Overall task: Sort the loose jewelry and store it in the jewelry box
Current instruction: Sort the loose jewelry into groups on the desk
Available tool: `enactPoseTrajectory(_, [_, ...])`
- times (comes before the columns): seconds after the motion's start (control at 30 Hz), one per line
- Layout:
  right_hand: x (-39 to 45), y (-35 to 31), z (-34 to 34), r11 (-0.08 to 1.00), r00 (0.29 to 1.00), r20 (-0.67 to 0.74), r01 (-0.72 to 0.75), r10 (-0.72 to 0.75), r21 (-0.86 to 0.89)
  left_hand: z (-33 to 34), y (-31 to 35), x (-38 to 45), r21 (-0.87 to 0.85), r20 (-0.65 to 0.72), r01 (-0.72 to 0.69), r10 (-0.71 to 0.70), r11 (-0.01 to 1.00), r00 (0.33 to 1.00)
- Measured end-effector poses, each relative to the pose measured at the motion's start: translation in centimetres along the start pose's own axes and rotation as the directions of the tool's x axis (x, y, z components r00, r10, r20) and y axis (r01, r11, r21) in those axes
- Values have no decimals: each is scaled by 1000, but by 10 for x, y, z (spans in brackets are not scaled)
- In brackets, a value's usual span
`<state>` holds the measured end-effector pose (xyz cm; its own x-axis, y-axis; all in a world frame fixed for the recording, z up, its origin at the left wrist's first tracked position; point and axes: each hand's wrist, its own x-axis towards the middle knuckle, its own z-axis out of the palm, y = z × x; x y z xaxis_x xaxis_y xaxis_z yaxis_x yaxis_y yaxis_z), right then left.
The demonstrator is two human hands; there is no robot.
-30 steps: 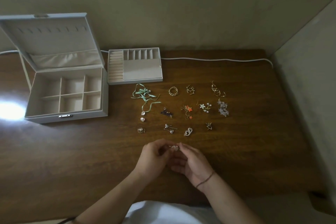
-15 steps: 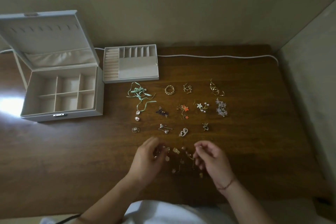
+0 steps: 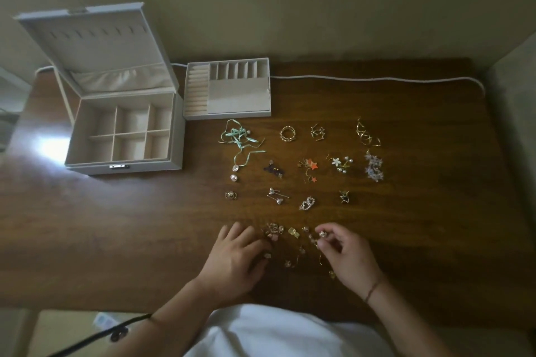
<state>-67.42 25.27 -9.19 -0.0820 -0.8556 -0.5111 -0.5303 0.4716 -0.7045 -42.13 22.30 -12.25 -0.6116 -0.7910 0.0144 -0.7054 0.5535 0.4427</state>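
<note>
A second ago both hands were cupped together at the near middle of the bench (image 3: pixel 420 211), closed round a small bright cluster. Now they are apart, and a scatter of loose pieces (image 3: pixel 293 240) lies on the wood between them: small gold and pale items, too blurred to name one by one. The handful has been tipped out and spread.

The left hand (image 3: pixel 235 261) rests flat beside the scatter, its fingers (image 3: pixel 255 243) relaxed and extended, tips touching or nearly touching the leftmost pieces; it grasps nothing that can be seen. The right hand (image 3: pixel 348 255) has its thumb and forefinger pinched on one small gold piece (image 3: pixel 322 234), lifted just clear of the rest.

Farther off, the sorted groups are unchanged: a green ribbon necklace (image 3: pixel 240 139), gold rings (image 3: pixel 288 134), star earrings (image 3: pixel 309 166), a flower and pearl set (image 3: pixel 342 164) and others in loose rows. The jewelry box (image 3: pixel 124 136) stands open at the far left, its six compartments bare, with the lift-out tray (image 3: pixel 227 90) just beside it on the right, also unfilled.

Judging from this, sorting is underway and storing has not begun. The spill gives a fresh pile to work through, and the pinched piece is probably about to join a matching group. Small pieces near the bench's near edge could roll off.
</note>
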Motion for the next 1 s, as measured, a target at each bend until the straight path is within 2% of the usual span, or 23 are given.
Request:
enactPoseTrajectory(0.3, [2, -8, 7, 998, 1000, 10, 1, -1, 61, 7, 1, 11, 71, -13, -65, 66, 995, 998])
enactPoseTrajectory(0.4, [1, -8, 9, 988, 999, 16, -39, 37, 147, 11, 8, 18, 15, -59, 3, -2, 1000, 998])
enactPoseTrajectory(0.53, [2, -14, 15, 972, 999, 37, -46, 38, 232, 12, 24, 34, -184, -165, 113, -144, 976, 976])
enactPoseTrajectory(0.6, [2, -16, 18, 936, 996, 65, -76, 57, 344, 11, 37, 45, -240, -192, 101, -149, 965, 970])
enactPoseTrajectory(0.73, [3, -14, 22, 723, 987, 81, -156, 137, 673, 11, 51, 63, -221, -210, 29, -76, 975, 975])
enactPoseTrajectory(1.0, [3, 3, 4, 641, 995, 16, -73, 94, 764, 19, 67, 81, -185, -129, -20, -4, 983, 992])
